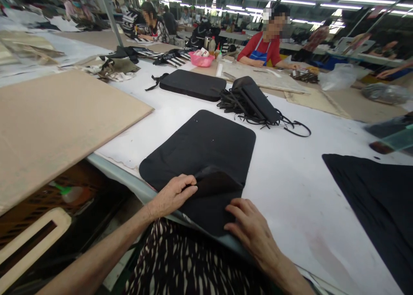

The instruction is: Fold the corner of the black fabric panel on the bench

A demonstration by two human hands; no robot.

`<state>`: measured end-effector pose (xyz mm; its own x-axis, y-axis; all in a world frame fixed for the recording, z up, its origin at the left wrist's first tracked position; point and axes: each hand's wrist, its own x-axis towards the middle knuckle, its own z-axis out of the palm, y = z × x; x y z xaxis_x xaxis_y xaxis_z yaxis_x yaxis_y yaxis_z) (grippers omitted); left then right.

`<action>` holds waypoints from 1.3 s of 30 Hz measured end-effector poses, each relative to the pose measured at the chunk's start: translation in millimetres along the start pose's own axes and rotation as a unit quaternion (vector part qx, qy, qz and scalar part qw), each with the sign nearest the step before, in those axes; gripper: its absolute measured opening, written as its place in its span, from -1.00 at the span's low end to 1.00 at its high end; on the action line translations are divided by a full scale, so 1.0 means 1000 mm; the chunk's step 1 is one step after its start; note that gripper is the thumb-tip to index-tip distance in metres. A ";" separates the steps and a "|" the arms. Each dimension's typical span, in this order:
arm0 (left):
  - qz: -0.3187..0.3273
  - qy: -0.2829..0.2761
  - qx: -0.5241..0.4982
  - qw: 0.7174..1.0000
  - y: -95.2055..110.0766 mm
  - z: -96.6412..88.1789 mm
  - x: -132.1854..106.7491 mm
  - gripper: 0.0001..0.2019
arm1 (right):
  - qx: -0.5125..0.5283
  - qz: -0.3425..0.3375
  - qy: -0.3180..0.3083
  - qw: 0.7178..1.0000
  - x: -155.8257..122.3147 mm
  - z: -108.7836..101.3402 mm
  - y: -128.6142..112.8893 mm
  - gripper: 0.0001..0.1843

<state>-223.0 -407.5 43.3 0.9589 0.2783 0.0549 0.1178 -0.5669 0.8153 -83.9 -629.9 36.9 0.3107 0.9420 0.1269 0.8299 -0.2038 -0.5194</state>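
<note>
A black fabric panel (206, 140) with rounded corners lies at the table's near edge, its near part raised in a fold. My left hand (176, 194) is closed, thumb and fingers pinching this raised layer. On the panel's near right edge rests my right hand (248, 222), fingers bent and thumb apart from them, touching the fabric. Beyond the panel lies a stack of black rounded pieces (193, 84). To its right sits a bundle of black straps and strips (254, 101), one strap looping onto the white tabletop.
A tan board (64, 127) covers the table's left side. Another black fabric sheet (374, 200) lies at right. A pink basket (201, 60) and bottles stand farther back. Across the table works a person in a red top (274, 45). Below the left edge is an orange crate (80, 178).
</note>
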 end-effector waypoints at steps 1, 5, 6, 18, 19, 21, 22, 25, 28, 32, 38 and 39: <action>0.000 0.001 0.001 1.000 0.000 0.000 0.000 -0.79 | 0.004 0.014 -0.021 1.000 0.003 0.000 -0.001 -0.83; -0.001 0.000 0.002 1.000 0.001 0.001 0.001 -0.79 | 0.023 0.056 -0.053 0.997 0.013 0.000 -0.002 -0.93; -0.001 -0.002 0.003 1.000 0.000 0.001 0.001 -0.79 | 0.026 0.058 -0.051 0.997 0.014 0.000 -0.002 -0.89; 0.024 -0.015 0.005 1.000 -0.004 0.000 -0.001 -0.86 | 0.077 0.053 -0.043 0.995 0.018 -0.003 -0.002 -0.71; 0.025 -0.014 0.005 1.000 -0.004 0.000 -0.001 -0.86 | 0.081 0.061 -0.046 0.994 0.018 -0.004 -0.003 -0.72; 0.026 -0.013 0.005 1.000 -0.004 0.000 -0.001 -0.86 | 0.066 0.077 -0.050 0.994 0.019 -0.004 -0.005 -0.74; 0.026 -0.012 0.005 1.000 -0.003 0.000 -0.001 -0.85 | 0.049 0.083 -0.052 0.994 0.019 -0.005 -0.006 -0.74; 0.024 -0.011 0.007 1.000 -0.002 0.000 -0.001 -0.85 | 0.020 0.088 -0.046 0.995 0.021 -0.004 -0.010 -0.73; 0.019 -0.010 0.006 1.000 -0.001 0.000 -0.001 -0.85 | 0.058 0.100 -0.031 0.993 0.025 -0.005 -0.013 -0.69; 0.013 -0.016 0.009 1.000 -0.001 0.000 0.000 -0.84 | 0.129 0.156 -0.052 0.978 0.025 -0.013 -0.013 -0.78; 0.012 -0.012 0.008 1.000 -0.001 0.000 0.000 -0.85 | 0.160 0.121 -0.115 0.973 0.019 -0.021 -0.008 -0.36; 0.011 -0.011 0.007 1.000 -0.001 0.000 0.000 -0.86 | 0.151 0.102 -0.109 0.977 0.020 -0.019 -0.008 -0.48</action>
<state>-223.3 -406.7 42.1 0.9670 0.2479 0.0597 0.0999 -0.5839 0.8057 -75.3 -614.8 59.5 0.3223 0.9309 -0.1720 0.5753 -0.3369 -0.7453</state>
